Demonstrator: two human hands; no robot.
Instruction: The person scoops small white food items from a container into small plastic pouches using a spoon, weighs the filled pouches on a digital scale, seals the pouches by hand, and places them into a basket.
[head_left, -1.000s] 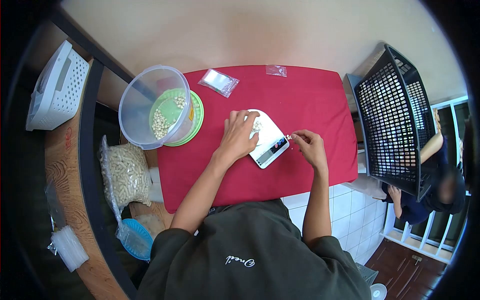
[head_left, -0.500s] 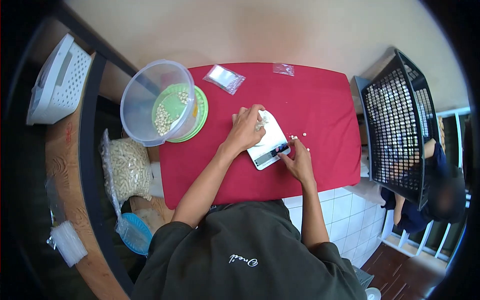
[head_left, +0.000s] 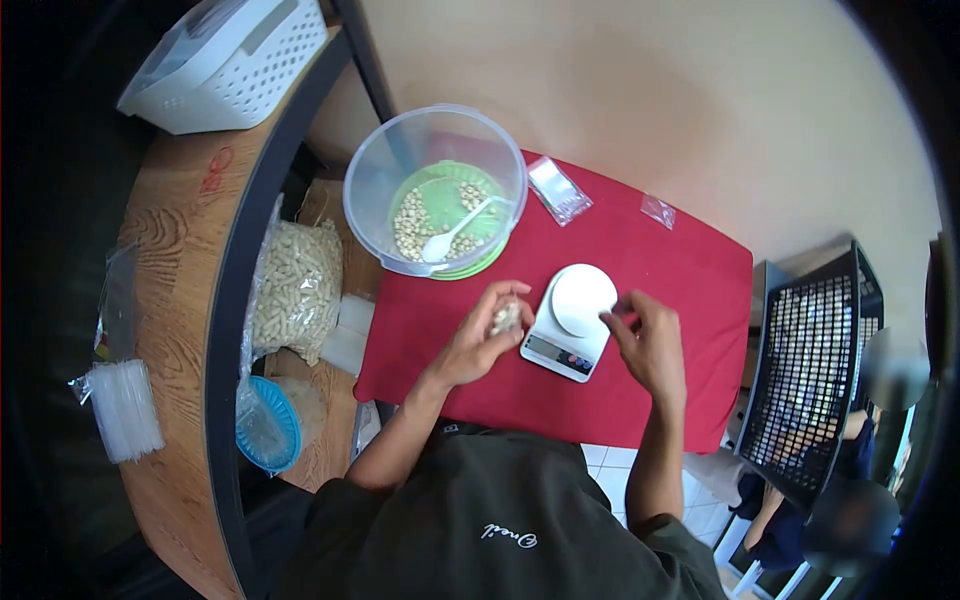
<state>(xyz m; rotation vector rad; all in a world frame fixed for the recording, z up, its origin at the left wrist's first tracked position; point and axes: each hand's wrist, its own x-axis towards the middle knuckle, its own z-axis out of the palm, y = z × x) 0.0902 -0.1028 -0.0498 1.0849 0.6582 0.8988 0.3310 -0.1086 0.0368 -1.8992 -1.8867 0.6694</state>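
Centrally in the frame, pale, lumpy pieces [head_left: 506, 319] sit gripped between the left hand's [head_left: 478, 345] curled thumb and fingers. At the right edge of the smooth, round-plated white scale [head_left: 572, 318], the right hand [head_left: 652, 347] bends its fingers; whether they grip anything, I cannot tell.

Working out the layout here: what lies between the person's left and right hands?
The white scale lies between the left hand and the right hand, on the red cloth; the head view shows it.
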